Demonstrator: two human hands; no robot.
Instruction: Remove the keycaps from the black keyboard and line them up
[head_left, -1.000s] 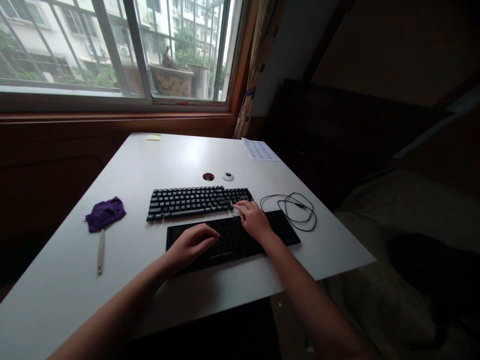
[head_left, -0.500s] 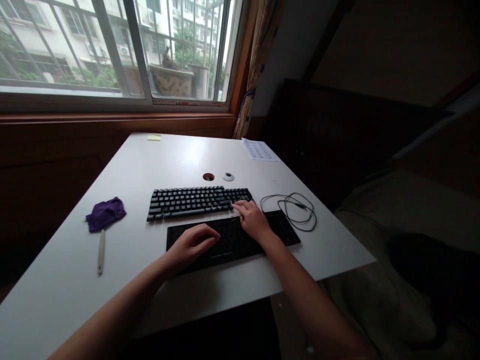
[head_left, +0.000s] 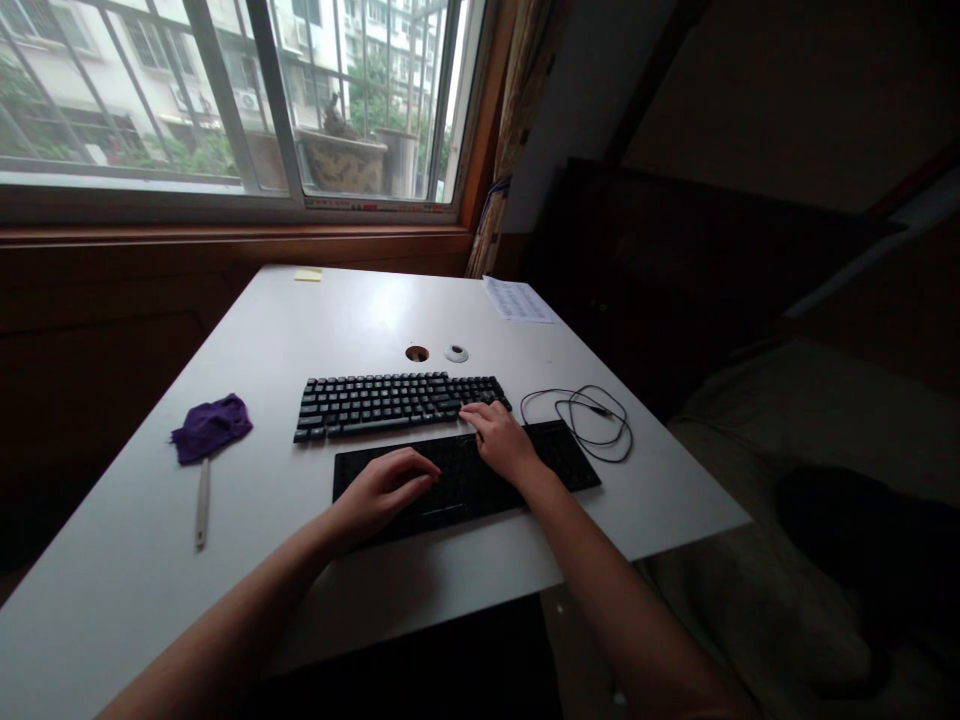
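Observation:
A black keyboard base, apparently without most of its keycaps, lies near the front of the white table. Just behind it, dark keycaps are set out in the layout of a full keyboard. My left hand rests over the left half of the base, its fingers loosely curved and the thumb apart, holding nothing I can see. Reaching across the base, my right hand has thumb and forefinger pinched at the lower right of the keycap block, seemingly on a single keycap; the fingers partly hide it.
On the left lies a purple cloth with a pale handle beneath it. A coiled black cable is at the right. Farther back are a round hole, its white cover, a printed sheet and yellow sticky notes.
My right hand has shifted slightly left along the front edge of the keycaps, uncovering a little more of their right end. The left hand stays in place.

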